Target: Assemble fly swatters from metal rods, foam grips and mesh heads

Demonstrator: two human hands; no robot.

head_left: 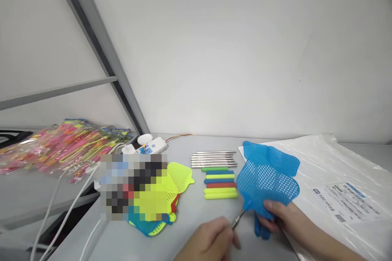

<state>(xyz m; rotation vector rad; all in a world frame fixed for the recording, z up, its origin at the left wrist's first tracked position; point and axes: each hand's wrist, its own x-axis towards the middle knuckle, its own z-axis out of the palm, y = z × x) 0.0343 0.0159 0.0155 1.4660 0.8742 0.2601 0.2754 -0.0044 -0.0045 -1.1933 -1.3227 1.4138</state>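
Observation:
My right hand (280, 216) grips the lower edge of a blue mesh swatter head (268, 179), held just above the grey table (196, 228). My left hand (214, 238) is closed in a pinch on a thin metal rod (238, 220) whose tip meets the neck of the blue head. Behind them lie several coloured plastic handles (220, 183) in green, blue, yellow and red. Several bare metal rods (214, 159) lie just beyond the handles.
A pile of yellow, blue and red mesh heads (177, 179) lies at left, partly blurred. Clear plastic bags with a printed label (346, 200) cover the right side. A packet of bright swatters (61, 142), a white power strip (151, 146) and cables (67, 208) sit far left.

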